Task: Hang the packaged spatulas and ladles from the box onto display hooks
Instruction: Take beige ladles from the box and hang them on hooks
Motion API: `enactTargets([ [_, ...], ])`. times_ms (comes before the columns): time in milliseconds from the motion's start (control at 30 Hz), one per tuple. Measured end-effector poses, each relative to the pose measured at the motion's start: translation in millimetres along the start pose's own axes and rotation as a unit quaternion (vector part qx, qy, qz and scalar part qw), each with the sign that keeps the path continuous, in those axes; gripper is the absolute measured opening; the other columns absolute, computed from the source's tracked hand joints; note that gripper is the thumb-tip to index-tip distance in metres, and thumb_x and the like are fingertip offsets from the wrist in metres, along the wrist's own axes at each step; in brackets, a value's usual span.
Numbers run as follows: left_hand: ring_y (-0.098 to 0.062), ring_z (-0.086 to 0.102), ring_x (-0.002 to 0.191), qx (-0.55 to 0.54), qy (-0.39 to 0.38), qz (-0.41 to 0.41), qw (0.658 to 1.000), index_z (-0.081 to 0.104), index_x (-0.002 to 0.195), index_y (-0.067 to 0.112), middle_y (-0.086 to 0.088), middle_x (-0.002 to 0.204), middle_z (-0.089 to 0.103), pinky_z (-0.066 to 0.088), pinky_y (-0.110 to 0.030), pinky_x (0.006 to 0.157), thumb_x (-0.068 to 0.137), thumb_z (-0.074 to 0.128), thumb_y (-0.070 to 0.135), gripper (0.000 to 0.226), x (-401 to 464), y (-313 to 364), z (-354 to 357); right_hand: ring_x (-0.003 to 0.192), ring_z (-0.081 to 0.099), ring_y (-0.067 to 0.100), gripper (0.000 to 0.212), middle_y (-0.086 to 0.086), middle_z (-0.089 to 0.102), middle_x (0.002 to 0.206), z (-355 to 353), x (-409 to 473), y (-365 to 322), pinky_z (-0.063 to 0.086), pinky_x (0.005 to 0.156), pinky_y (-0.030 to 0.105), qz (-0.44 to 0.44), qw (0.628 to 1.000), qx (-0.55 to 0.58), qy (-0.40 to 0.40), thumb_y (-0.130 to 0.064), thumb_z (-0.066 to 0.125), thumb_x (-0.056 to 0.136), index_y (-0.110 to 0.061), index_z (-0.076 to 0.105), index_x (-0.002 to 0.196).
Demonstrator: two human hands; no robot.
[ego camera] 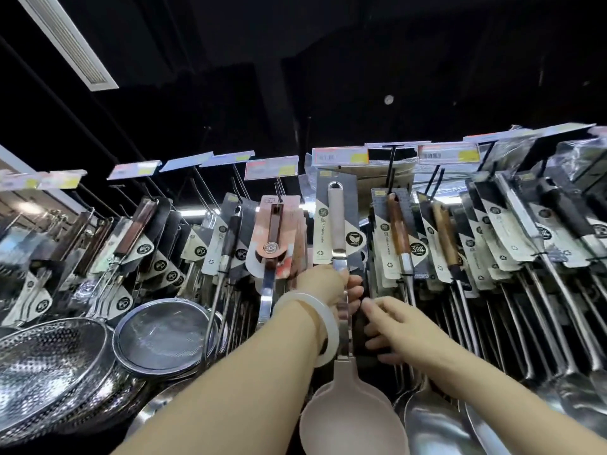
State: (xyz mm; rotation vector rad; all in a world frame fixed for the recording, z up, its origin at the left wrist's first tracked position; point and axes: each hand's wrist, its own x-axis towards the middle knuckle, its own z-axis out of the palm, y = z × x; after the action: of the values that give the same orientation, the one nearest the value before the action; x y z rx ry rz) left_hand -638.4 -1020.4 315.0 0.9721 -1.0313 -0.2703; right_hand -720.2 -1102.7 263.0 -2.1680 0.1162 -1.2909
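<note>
Many packaged utensils (400, 238) already hang. The left hand (328, 284) grips a beige ladle (345, 323) raised toward its hook; the right hand (394, 326), released, steadies neighbouring handles. Box unseen.

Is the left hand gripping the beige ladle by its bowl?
No: the left hand grips the beige ladle on its metal shaft, above the bowl.

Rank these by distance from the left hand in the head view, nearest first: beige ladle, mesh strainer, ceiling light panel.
Measured from the left hand:
1. Beige ladle, in its grip.
2. Mesh strainer, lower left.
3. Ceiling light panel, far upper left.
</note>
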Motion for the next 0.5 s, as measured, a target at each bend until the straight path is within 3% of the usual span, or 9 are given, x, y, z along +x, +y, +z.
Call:
enactTargets([
  [133,-0.007,0.037,0.038,-0.043,-0.042,-0.033,0.998,0.042,0.067,0.012,0.001,0.059,0.039,0.029,-0.014,0.035,0.099,0.033,0.013,0.033,7,6,20,0.075,0.064,0.014,0.028,0.009,0.061,0.105,-7,-15,2,0.051,0.057,0.021,0.011,0.996,-0.058,-0.073,-0.040,0.054,0.089,-0.040,0.048,0.116],
  [233,-0.007,0.034,0.034,-0.089,-0.040,-0.042,0.994,0.042,0.073,0.014,0.003,0.058,0.036,0.026,-0.015,0.034,0.097,0.033,0.010,0.027,14,4,26,0.084,0.065,0.014,0.017,0.004,0.066,0.095,-4,-15,6,0.051,0.073,0.024,-0.020,0.990,-0.130,-0.043,-0.039,0.054,0.088,-0.054,0.047,0.093],
  [367,-0.009,0.036,0.052,-0.067,-0.025,-0.032,0.997,0.042,0.069,0.014,0.002,0.063,0.042,0.033,-0.019,0.050,0.100,0.033,0.015,0.032,16,1,24,0.076,0.059,0.011,0.028,0.003,0.063,0.087,0,-10,12,0.048,0.068,0.022,-0.033,0.988,-0.143,-0.048,-0.031,0.054,0.089,-0.055,0.044,0.079],
  [433,-0.010,0.034,0.054,-0.054,-0.024,-0.026,0.998,0.039,0.067,0.014,0.001,0.065,0.040,0.031,-0.020,0.054,0.100,0.032,0.015,0.034,16,2,19,0.075,0.057,0.009,0.030,-0.001,0.060,0.087,3,-3,17,0.045,0.064,0.017,-0.029,0.985,-0.156,-0.072,-0.026,0.053,0.090,-0.054,0.048,0.098],
  [500,-0.010,0.031,0.055,-0.039,-0.033,-0.025,0.998,0.036,0.065,0.014,0.001,0.065,0.036,0.027,-0.020,0.055,0.100,0.030,0.012,0.036,17,4,14,0.071,0.054,0.005,0.044,-0.005,0.057,0.086,8,6,23,0.040,0.058,0.013,-0.025,0.980,-0.175,-0.086,-0.023,0.054,0.090,-0.040,0.044,0.130],
])
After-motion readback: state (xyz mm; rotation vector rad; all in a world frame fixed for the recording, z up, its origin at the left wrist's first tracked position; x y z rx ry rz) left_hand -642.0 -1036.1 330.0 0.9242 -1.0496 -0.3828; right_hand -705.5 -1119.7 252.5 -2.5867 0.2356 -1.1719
